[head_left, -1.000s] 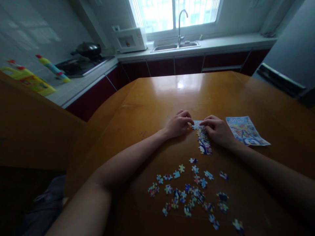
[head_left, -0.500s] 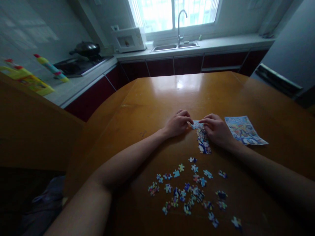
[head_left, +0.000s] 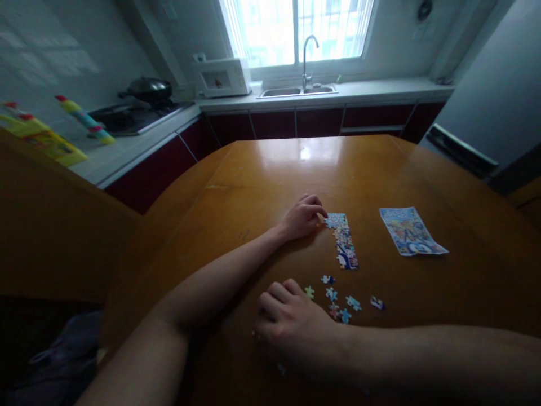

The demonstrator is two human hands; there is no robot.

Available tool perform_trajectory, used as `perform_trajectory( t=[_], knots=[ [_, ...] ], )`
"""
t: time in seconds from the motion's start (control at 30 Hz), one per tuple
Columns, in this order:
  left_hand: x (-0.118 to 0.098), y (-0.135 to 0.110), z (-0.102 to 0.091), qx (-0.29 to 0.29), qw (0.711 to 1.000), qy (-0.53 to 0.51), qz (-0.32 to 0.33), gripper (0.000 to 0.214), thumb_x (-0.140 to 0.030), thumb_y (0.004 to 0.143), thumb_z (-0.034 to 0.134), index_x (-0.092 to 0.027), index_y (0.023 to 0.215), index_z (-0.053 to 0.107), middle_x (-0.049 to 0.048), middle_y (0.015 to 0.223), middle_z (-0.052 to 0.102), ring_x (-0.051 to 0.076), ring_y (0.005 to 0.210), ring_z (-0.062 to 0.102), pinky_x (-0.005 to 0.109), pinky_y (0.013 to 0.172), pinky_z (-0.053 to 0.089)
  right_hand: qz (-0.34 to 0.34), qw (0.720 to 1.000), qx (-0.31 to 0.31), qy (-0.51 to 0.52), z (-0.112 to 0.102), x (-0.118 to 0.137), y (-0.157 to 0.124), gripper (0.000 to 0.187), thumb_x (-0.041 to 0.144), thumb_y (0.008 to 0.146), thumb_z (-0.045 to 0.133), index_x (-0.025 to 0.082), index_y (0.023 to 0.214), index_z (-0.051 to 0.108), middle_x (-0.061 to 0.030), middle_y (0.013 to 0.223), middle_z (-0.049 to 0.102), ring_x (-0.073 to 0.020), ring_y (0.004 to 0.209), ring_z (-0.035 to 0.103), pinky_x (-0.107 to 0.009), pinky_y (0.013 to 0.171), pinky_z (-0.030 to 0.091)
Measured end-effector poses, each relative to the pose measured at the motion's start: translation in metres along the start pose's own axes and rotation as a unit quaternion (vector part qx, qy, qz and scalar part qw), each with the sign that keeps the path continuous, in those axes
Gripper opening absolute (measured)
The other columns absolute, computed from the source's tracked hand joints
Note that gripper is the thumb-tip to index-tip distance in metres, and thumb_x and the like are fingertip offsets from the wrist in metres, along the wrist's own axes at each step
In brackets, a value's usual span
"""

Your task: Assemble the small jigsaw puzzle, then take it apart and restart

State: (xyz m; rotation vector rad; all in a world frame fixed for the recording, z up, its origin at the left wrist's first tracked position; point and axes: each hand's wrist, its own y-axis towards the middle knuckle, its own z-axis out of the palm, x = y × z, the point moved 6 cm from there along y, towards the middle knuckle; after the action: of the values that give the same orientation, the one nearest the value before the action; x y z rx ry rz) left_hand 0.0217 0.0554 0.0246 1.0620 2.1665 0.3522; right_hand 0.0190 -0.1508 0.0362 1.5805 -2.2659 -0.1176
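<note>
My left hand (head_left: pixel 302 217) rests on the wooden table (head_left: pixel 270 180), fingers curled, fingertips pinching the top left corner of the joined puzzle strip (head_left: pixel 343 241). My right hand (head_left: pixel 291 321) lies closer to me, fingers curled down over the heap of loose puzzle pieces, hiding most of them. Whether it grips a piece is hidden. A few loose pieces (head_left: pixel 338 296) show just right of that hand. The printed picture sheet (head_left: pixel 409 231) lies flat to the right of the strip.
Beyond the table runs a kitchen counter with a sink and tap (head_left: pixel 304 84), a white microwave (head_left: pixel 220 79), a wok on a stove (head_left: pixel 146 90) and yellow bottles (head_left: pixel 46 141) at left. A dark appliance (head_left: pixel 460 149) stands at right.
My right hand has left the top of the puzzle strip and come back towards me onto the loose pieces. The left hand stays at the strip. The view tilted slightly.
</note>
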Motion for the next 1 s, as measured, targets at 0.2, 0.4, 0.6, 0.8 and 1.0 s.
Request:
perform_trajectory(
  t=[0.2,0.4,0.6,0.8,1.0],
  knots=[
    [0.002,0.0,-0.001,-0.008,1.0,-0.02,0.004,0.032,0.001,0.076,0.054,-0.02,0.085,0.076,0.004,0.089,0.06,0.018,0.091,0.054,0.033,0.084,0.048,-0.003,1.0,0.019,-0.019,0.009,0.005,0.017,0.015,0.03,0.093,0.062,0.017,0.087,0.068,-0.0114,0.096,0.062,-0.0274,0.09,0.049,-0.04,0.071,0.042],
    [0.003,0.001,-0.003,-0.012,1.0,-0.027,0.003,0.026,-0.002,0.078,0.057,-0.02,0.084,0.076,0.0035,0.087,0.059,0.017,0.088,0.053,0.031,0.081,0.046,-0.024,0.999,0.038,0.017,0.008,0.009,0.019,0.012,0.029,0.095,0.057,0.018,0.092,0.062,-0.0045,0.085,0.066,-0.023,0.082,0.052,-0.039,0.071,0.04],
    [0.004,0.001,-0.005,-0.025,0.999,-0.018,-0.007,0.029,-0.001,0.078,0.056,-0.021,0.085,0.076,0.0028,0.086,0.06,0.017,0.088,0.053,0.032,0.082,0.046,0.037,0.996,-0.047,0.062,-0.032,-0.023,0.003,0.005,0.021,0.094,0.056,0.019,0.092,0.06,-0.0029,0.09,0.068,-0.0183,0.085,0.054,-0.036,0.078,0.038],
    [-0.002,0.0,-0.014,-0.09,0.995,0.043,0.006,0.025,-0.006,0.085,0.056,-0.021,0.096,0.074,0.0052,0.102,0.063,0.021,0.102,0.051,0.038,0.092,0.046,0.232,0.914,-0.247,0.222,-0.085,-0.129,-0.049,0.013,0.018,0.093,0.056,0.019,0.09,0.068,-0.0047,0.092,0.068,-0.0163,0.086,0.061,-0.031,0.077,0.046],
    [-0.029,0.0,-0.013,-0.055,0.991,0.074,0.095,0.016,-0.026,0.092,0.065,-0.021,0.106,0.069,0.0045,0.104,0.071,0.021,0.099,0.055,0.036,0.089,0.049,0.373,0.817,-0.327,0.295,-0.075,-0.21,-0.104,0.012,0.022,0.085,0.066,0.017,0.092,0.074,-0.0081,0.089,0.075,-0.0196,0.082,0.068,-0.036,0.077,0.053]
  ],
)
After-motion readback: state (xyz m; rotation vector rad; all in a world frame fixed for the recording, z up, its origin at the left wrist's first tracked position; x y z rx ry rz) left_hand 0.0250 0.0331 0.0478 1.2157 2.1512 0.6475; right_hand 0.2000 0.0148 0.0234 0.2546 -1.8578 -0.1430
